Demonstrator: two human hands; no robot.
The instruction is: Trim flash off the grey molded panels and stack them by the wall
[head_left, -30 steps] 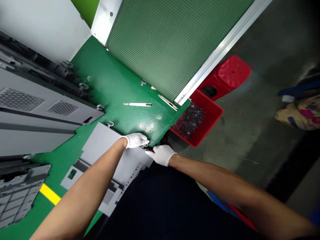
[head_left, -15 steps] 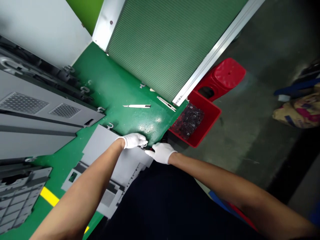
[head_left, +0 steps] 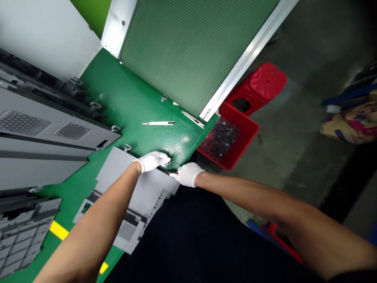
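Observation:
My left hand (head_left: pixel 152 161), in a white glove, is closed with its fingertips pinched around a small pale grey hook-shaped plastic piece (head_left: pixel 167 162). It is over the upper edge of a flat grey plastic panel (head_left: pixel 150 182). Just to the right, my gloved right hand (head_left: pixel 189 174) is wrapped round a small dark tool with a red part (head_left: pixel 173 172); most of the tool is hidden, so its kind does not show. The tool's tip reaches the panel's edge near its right corner. Another grey hook (head_left: pixel 127 147) sticks up from that same edge.
A white utility knife (head_left: pixel 159 123) and tweezers (head_left: pixel 193 119) lie on the green table (head_left: pixel 132 98). Ahead is a ribbed green conveyor belt (head_left: pixel 191 47). A red bin (head_left: pixel 247 133) of dark scraps and a red stool (head_left: pixel 266 80) stand right; grey panels (head_left: pixel 44 122) stand left.
My left hand has lifted slightly up and left with the hook-shaped piece, away from the panel's edge. My right hand has shifted a little left, and more of the tool shows.

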